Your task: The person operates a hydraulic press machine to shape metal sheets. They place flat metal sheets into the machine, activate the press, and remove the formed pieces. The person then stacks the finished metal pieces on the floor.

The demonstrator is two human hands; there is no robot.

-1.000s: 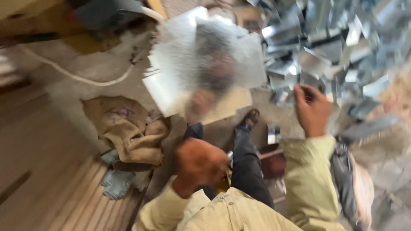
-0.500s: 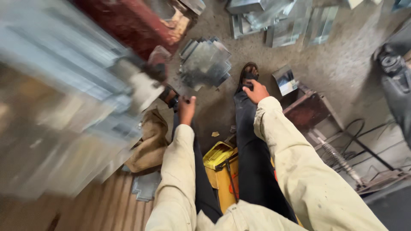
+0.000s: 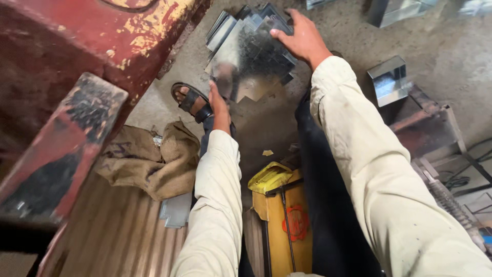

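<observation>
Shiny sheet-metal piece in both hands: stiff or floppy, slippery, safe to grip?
The sheet-metal piece looks thin and folded, so probably light and fairly stiff, though flat areas may flex. Its glossy face suggests it could slip. The left hand and right hand grip at the edges, which may be sharp.

Metal sheet point(image 3: 251, 56) now down on the floor stack, no longer raised. Left hand point(image 3: 219, 105) at its near edge, right hand point(image 3: 303, 38) on its far corner.

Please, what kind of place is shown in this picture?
Probably a sheet-metal workshop: shiny metal sheets stacked on a dusty concrete floor, a heavy red machine with chipped paint, and a folded metal box nearby.
</observation>
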